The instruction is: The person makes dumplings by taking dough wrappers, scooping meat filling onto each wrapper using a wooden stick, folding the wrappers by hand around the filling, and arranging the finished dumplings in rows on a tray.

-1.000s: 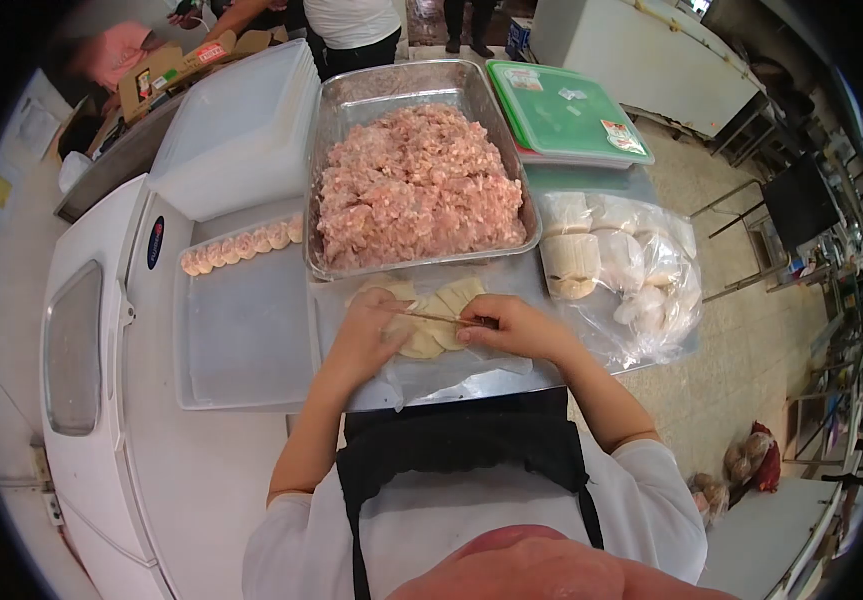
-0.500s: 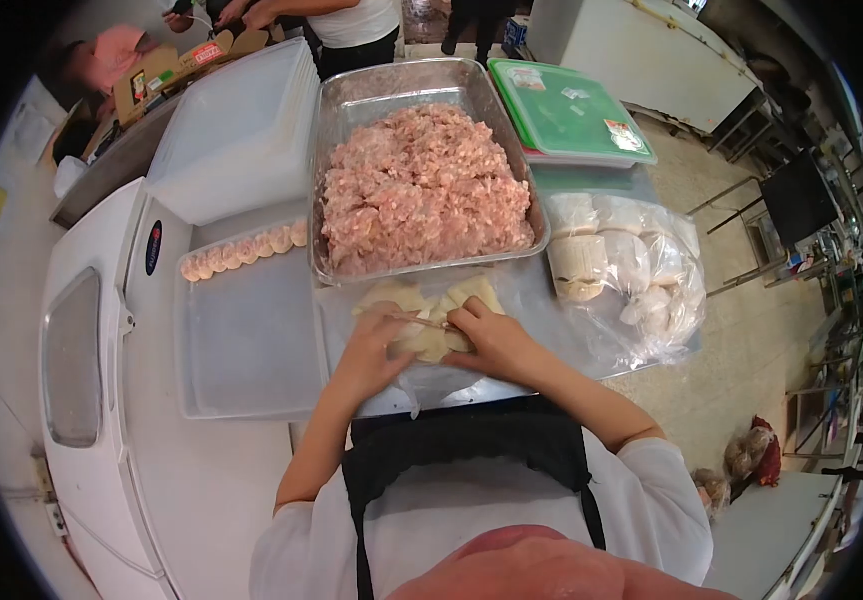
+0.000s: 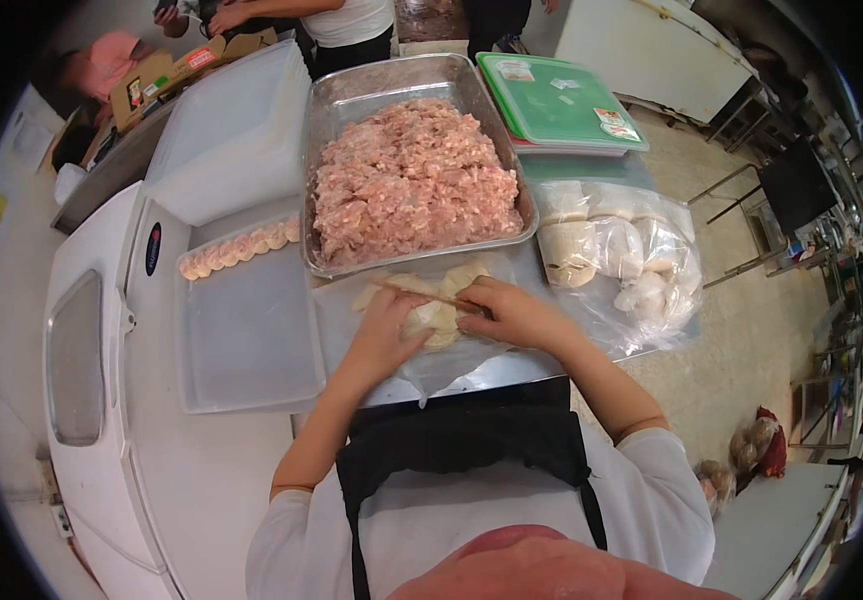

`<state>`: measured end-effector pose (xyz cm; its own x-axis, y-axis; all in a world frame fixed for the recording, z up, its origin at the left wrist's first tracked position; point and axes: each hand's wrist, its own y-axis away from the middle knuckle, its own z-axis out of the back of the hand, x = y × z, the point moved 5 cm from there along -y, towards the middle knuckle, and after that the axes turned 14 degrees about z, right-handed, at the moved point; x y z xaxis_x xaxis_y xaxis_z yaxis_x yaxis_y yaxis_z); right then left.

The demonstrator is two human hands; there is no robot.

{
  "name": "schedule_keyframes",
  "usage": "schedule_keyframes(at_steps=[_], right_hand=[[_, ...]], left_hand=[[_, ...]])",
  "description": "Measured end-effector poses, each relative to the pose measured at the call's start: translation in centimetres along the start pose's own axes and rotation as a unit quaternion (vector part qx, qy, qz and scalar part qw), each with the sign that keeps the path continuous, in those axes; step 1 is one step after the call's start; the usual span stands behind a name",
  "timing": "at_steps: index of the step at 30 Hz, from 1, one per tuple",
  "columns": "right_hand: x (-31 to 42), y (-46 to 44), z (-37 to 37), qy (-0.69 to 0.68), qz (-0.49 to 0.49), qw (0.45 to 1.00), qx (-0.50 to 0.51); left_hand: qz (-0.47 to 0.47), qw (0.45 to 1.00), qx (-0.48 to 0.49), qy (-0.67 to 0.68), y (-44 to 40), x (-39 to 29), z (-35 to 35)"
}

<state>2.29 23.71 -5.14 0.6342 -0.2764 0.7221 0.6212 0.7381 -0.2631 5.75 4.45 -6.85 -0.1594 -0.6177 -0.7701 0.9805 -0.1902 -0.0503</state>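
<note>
From the left, we have a shallow plastic tray (image 3: 246, 350) with a row of small filled dumplings (image 3: 241, 247) along its far edge; they look soft and easily dented, so we would lift each lightly from beneath. Next comes the left hand (image 3: 389, 325), bent low over pale dough wrappers (image 3: 438, 328), which lie on a plastic sheet (image 3: 456, 372) between the two hands, just on the near side of the metal pan (image 3: 391, 72). We judge the wrappers light, limp and easy to tear, best taken singly by an edge. The ground meat (image 3: 416, 180) heaped in the pan looks moist, sticky and heavy in bulk, yielding readily to a thin tool. Across the wrappers slants a thin stick (image 3: 438, 295), seemingly stiff and light; the right hand (image 3: 511, 310) has its fingers pinched round the stick's right-hand part, a sensible place to hold it. Further right, a clear plastic bag (image 3: 641, 310) encloses stacked pale rounds, presumably soft and slippery to grasp through the film. As for what escapes us: the left fingers are bent, but we cannot tell whether they grip a wrapper or merely rest there; that hand covers part of the dough, the stick's right tip disappears beneath the right hand, and glare and creases blur the bag's contents.
</note>
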Motion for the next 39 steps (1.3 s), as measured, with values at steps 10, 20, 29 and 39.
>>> schedule_keyframes(at_steps=[10, 20, 29, 39], right_hand=[[-0.7, 0.7, 1.1, -0.048, -0.019, 0.998, -0.035], [1.0, -0.1, 4.7, -0.077, -0.043, 0.994, -0.06], [1.5, -1.4, 8.1, 0.103, 0.066, 0.985, -0.12], [0.1, -5.4, 13.1, 0.413, 0.083, 0.907, 0.0]], left_hand=[[-0.014, 0.998, 0.009, 0.053, -0.3, 0.6, 1.1], [0.07, 0.989, -0.032, 0.125, -0.8, 0.5, 1.9], [0.038, 0.978, -0.116, 0.172, -1.0, 0.5, 2.9], [0.041, 0.978, -0.158, 0.127, -0.9, -0.5, 4.6]])
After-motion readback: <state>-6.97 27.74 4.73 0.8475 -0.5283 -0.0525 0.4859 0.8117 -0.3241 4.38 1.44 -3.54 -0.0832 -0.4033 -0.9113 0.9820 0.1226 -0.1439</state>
